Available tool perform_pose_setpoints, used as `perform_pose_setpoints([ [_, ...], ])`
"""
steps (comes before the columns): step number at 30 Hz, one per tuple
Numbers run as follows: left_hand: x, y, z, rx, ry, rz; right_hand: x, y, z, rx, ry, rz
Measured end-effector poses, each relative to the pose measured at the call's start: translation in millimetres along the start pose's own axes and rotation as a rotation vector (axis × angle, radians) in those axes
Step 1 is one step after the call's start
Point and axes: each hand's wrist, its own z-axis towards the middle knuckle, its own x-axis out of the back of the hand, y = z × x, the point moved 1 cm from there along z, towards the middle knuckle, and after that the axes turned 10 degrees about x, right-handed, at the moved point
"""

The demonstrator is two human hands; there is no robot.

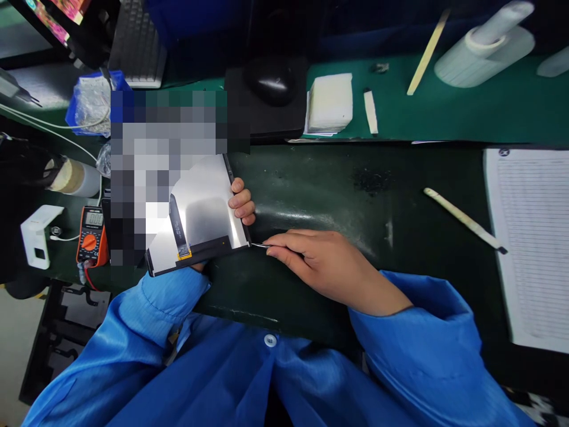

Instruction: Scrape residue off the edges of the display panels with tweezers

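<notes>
A flat tablet-sized display panel lies across my left hand, its silvery back facing up. My left fingers curl round its right edge, while the palm is hidden beneath. A black flex cable with a yellow-edged end runs down the panel's back. In my right hand a thin pair of metal tweezers is pinched between thumb and fingers. Its tip meets the panel's lower right corner; whether it grips anything there I cannot tell. Blurred blocks cover the panel's upper left part.
An orange multimeter stands left of the panel. Behind are a black mouse, a stack of white wipes and a white bottle. To the right lie a stick-handled brush and a lined paper sheet.
</notes>
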Motion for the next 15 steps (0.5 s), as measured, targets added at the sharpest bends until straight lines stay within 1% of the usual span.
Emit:
perform_pose_setpoints([
  [3, -5.4, -1, -2, -0.003, 0.055, -0.020, -1, -1, 0, -0.041, 0.008, 0.027],
  [5, -7.5, -1, -3, -0.004, 0.075, -0.029, 0, -1, 1, -0.023, 0.006, 0.021],
  [7, -7.9, 0, -3, -0.010, 0.070, -0.026, 0, -1, 1, 0.008, 0.011, -0.001],
  [10, -7.7, 0, -3, -0.015, 0.063, -0.014, 1, -1, 1, 0.011, 0.027, -0.018],
  [13, -10.0, 1, -4, -0.015, 0.094, -0.028, 1, -1, 0, -0.014, 0.016, 0.010],
  [15, -12.6, 1, -7, -0.016, 0.100, -0.043, 1, -2, 0, -0.060, 0.018, 0.047],
])
